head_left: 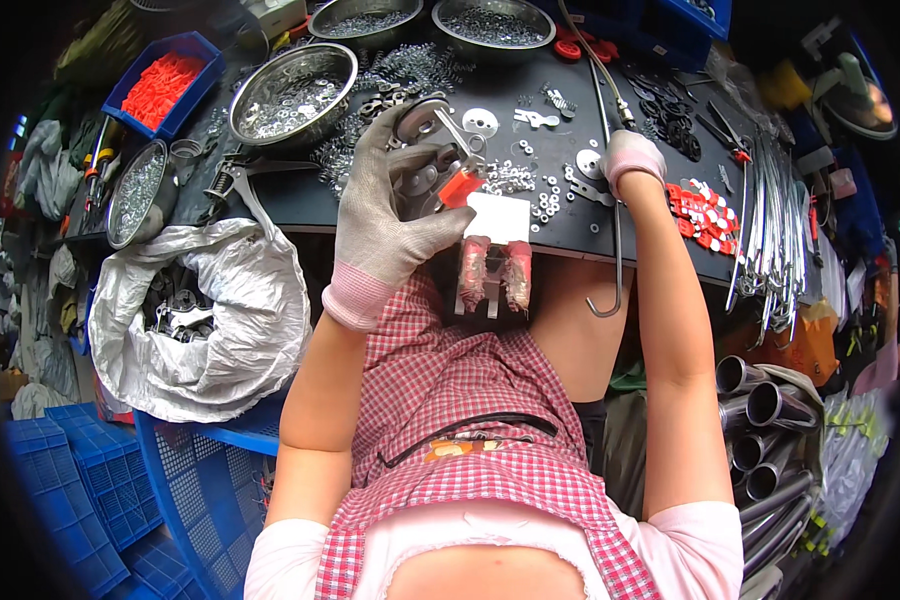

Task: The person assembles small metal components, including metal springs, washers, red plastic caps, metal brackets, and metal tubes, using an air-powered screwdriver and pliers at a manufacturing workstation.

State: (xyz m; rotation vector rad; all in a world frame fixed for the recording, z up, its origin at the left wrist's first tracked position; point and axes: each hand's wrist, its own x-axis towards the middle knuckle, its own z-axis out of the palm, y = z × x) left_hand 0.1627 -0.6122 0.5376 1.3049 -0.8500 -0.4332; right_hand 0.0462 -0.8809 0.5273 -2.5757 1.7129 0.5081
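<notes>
My left hand (378, 205), in a grey glove with a pink cuff, is closed around a metal trigger assembly (450, 135) with a round cup-like end and a red piece. Its thumb presses near the red piece, just above a white block (498, 216). Below that block, two prongs (516, 275) wrapped in worn reddish tape stick out from the table edge. My right hand (634, 160), gloved too, is a fist around the end of a hose with a brass fitting (622, 108); whatever lies inside the fist is hidden. A hooked metal rod (618, 245) hangs beside that wrist.
Washers (545, 200), discs and springs (410, 70) cover the dark table. Steel bowls (295, 95) and a blue bin of red parts (162, 85) stand behind left. Red-and-white pieces (705, 215) and bent rods (770, 230) lie right; a white sack (200, 320) and metal tubes (770, 405) flank my lap.
</notes>
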